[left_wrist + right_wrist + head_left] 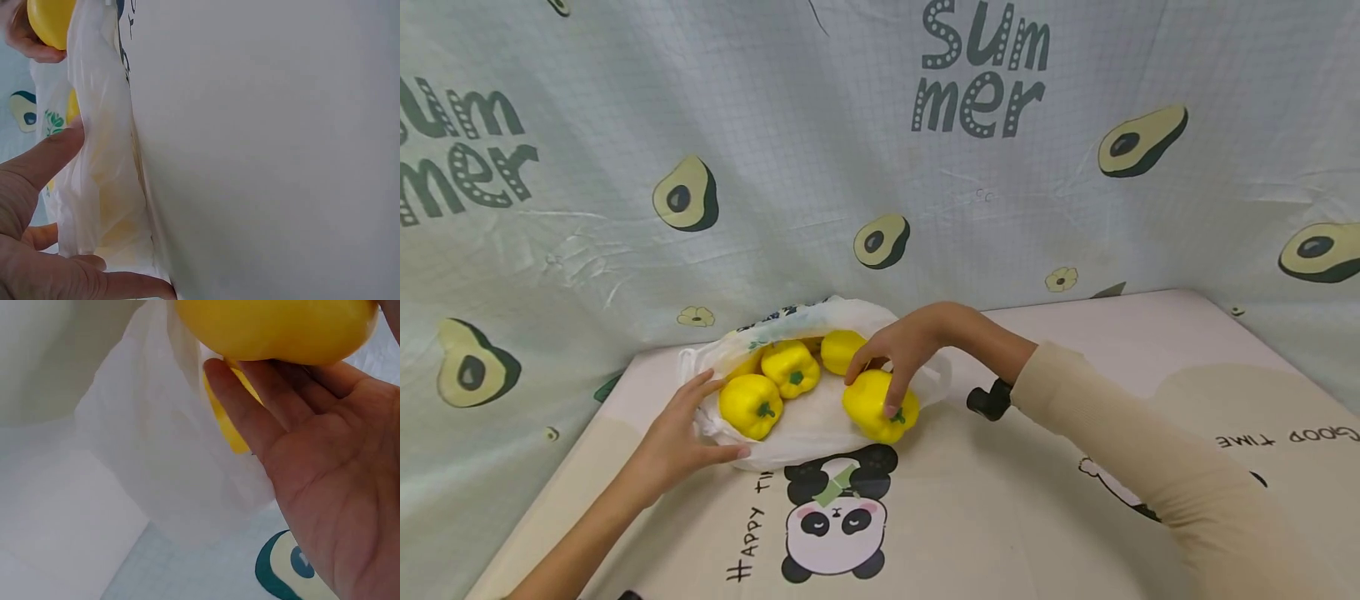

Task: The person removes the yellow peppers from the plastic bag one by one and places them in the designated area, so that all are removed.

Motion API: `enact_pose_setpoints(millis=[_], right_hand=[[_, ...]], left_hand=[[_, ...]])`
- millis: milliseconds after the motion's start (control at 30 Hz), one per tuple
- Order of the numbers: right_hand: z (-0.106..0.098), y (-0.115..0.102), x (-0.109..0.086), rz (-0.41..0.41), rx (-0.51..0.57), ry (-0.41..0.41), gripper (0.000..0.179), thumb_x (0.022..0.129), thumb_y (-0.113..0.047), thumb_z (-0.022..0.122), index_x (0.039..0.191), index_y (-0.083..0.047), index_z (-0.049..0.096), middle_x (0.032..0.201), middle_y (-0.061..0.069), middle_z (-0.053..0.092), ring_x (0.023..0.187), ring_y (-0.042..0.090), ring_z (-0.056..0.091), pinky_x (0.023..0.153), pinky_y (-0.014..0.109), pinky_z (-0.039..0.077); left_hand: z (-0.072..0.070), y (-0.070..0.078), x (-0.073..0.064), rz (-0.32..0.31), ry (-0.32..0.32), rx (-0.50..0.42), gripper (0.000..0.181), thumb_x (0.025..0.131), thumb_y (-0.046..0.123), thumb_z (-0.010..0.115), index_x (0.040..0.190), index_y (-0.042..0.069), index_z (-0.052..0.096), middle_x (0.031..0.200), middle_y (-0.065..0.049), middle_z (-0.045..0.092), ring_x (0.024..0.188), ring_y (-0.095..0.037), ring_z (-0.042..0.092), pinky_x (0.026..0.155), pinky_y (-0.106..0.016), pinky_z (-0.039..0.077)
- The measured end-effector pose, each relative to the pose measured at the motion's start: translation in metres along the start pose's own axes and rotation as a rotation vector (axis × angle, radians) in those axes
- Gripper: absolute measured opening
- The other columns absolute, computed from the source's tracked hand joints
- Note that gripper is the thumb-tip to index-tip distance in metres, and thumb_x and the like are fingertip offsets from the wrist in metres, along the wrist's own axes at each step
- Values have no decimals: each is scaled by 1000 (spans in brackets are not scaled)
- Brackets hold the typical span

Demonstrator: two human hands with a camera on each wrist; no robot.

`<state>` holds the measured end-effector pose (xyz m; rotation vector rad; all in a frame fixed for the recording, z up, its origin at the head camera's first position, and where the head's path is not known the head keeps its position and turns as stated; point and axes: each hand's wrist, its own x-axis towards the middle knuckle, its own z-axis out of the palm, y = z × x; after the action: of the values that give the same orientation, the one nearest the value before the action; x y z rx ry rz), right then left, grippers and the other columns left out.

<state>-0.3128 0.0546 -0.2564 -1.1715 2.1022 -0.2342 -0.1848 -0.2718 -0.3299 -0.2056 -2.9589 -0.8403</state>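
Note:
A white plastic bag (808, 433) lies on its side, its mouth toward the head camera. Inside it are several yellow bell peppers, among them a front one (749, 407) and one behind it (792, 368). My right hand (913, 342) grips another yellow bell pepper (880, 407) from above at the right side of the bag's mouth. That pepper (275, 328) fills the top of the right wrist view. My left hand (681, 429) rests against the bag's left side, fingers spread and fairly straight, thumb at the near rim. The left wrist view shows the thumb (53, 153) touching the bag's edge.
A small black object (990, 402) sits beside the right sleeve. The table cover (1000, 517) bears a printed panda (837, 533) in front of the bag. Behind the table hangs a curtain (790, 150) with avocado prints, close to the bag's back.

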Motion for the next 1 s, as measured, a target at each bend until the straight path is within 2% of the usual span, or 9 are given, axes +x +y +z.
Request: enact_pose_setpoints(millis=[100, 267, 467, 700, 867, 933, 1000], right_hand=[[2, 5, -6, -37, 45, 21, 77, 82, -41, 83, 149, -23, 49, 151, -2, 47, 139, 19, 43, 117, 37, 35], [4, 14, -20, -140, 139, 116, 78, 84, -34, 83, 151, -17, 47, 150, 1, 47, 137, 18, 45, 113, 36, 40], [1, 19, -44, -230, 201, 243, 76, 85, -29, 81, 151, -14, 45, 151, 2, 46, 137, 19, 44, 115, 39, 38], [-5, 26, -75, -316, 247, 378, 73, 87, -25, 79, 150, -13, 45, 146, 1, 50, 130, 19, 49, 115, 41, 38], [-6, 32, -95, -302, 246, 440, 74, 86, -26, 79, 151, -14, 45, 144, 0, 52, 127, 21, 52, 114, 44, 39], [-6, 35, -102, -285, 246, 460, 75, 86, -27, 79, 151, -14, 44, 144, 1, 52, 126, 21, 52, 112, 44, 40], [-6, 38, -110, -264, 249, 477, 75, 86, -28, 80, 151, -14, 44, 144, 2, 52, 125, 22, 53, 111, 45, 42]], left_hand=[[0, 0, -1, -17, -6, -23, 104, 70, 31, 95, 149, -6, 39, 162, -30, 20, 144, -55, 20, 111, -71, 25], [-5, -3, -5, -39, -9, -78, 101, 77, 35, 90, 152, -5, 35, 165, -27, 16, 147, -54, 16, 111, -73, 22], [-16, -5, -13, 63, 46, -125, 77, 95, 28, 73, 152, -7, 35, 165, -23, 18, 145, -53, 25, 105, -69, 34], [-22, -6, -14, 139, 68, -134, 69, 97, 22, 72, 150, -6, 39, 165, -20, 21, 145, -50, 28, 100, -61, 38], [-22, -8, -14, 141, 71, -117, 69, 96, 24, 73, 149, -6, 41, 165, -21, 21, 148, -47, 23, 106, -53, 32], [-22, -8, -14, 137, 72, -119, 69, 96, 25, 72, 149, -5, 41, 165, -20, 21, 149, -46, 22, 113, -35, 32], [-22, -8, -14, 133, 67, -125, 70, 97, 26, 72, 150, -5, 40, 166, -20, 20, 150, -45, 20, 114, -32, 30]])
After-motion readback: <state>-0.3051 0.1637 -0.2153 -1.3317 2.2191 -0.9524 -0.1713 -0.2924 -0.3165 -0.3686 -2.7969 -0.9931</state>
